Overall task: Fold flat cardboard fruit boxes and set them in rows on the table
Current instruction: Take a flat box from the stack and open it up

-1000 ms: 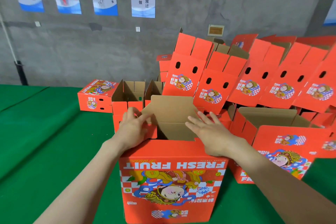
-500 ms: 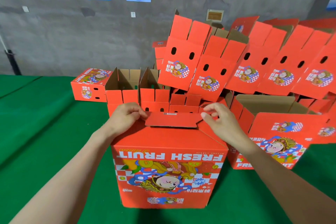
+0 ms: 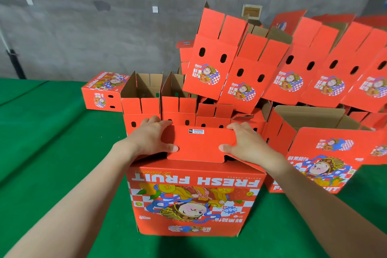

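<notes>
A red "FRESH FRUIT" cardboard box (image 3: pixel 194 199) stands on the green table (image 3: pixel 52 153) right in front of me, its print upside down to me. A red end flap (image 3: pixel 199 144) with a small barcode label lies folded toward me across its top. My left hand (image 3: pixel 150 138) grips the flap's left edge, thumb on top. My right hand (image 3: pixel 247 144) grips its right edge the same way, over a side flap that still sticks up a little.
A row of folded boxes with open tops (image 3: pixel 159 102) stands just behind. Several more boxes (image 3: pixel 293 69) lean piled at the back right. One open box (image 3: pixel 318 153) sits at my right, one closed box (image 3: pixel 102 90) at the back left. A grey wall with posters is behind.
The brown inner flaps were open a second ago. Both hands pulled the far red flap over and toward me, so it now covers the box top.
</notes>
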